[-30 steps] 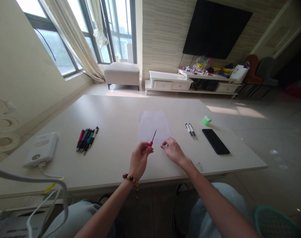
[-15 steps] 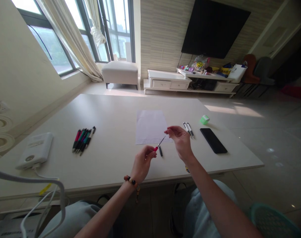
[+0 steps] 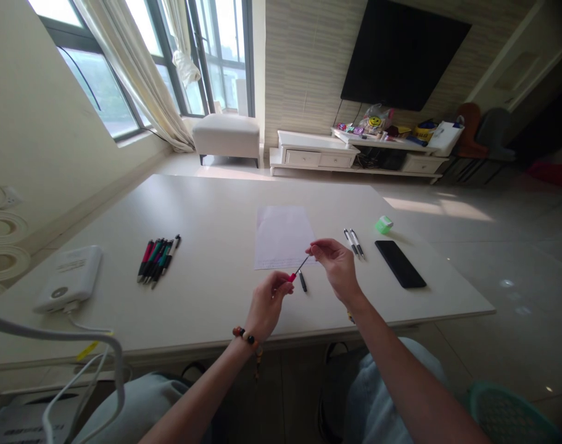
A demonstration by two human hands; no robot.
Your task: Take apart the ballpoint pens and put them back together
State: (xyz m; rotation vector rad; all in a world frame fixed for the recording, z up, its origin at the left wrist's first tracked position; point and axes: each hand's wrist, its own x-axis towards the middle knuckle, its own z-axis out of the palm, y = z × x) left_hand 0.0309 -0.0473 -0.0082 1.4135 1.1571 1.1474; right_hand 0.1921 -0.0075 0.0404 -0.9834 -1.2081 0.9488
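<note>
One red-ended rod (image 3: 292, 277) slants — between both hands (image 3: 264, 301) (image 3: 338, 269).

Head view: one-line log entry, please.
left hand: holds red pen part | right hand: at tip of thin rod | black pen part: on table

Sunlight (image 3: 435, 208) streaks the tiled floor (image 3: 475, 265); cream curtains (image 3: 126, 68) hang at bright windows (image 3: 95, 86), a television (image 3: 405, 55) on the wall (image 3: 303, 61)

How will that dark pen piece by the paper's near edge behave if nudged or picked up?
The dark pen piece would probably roll, being slender and seemingly round on a flat, smooth-looking table. It's likely light, looking small beside the left hand. It seems stiff, lying straight without a bend.
</note>
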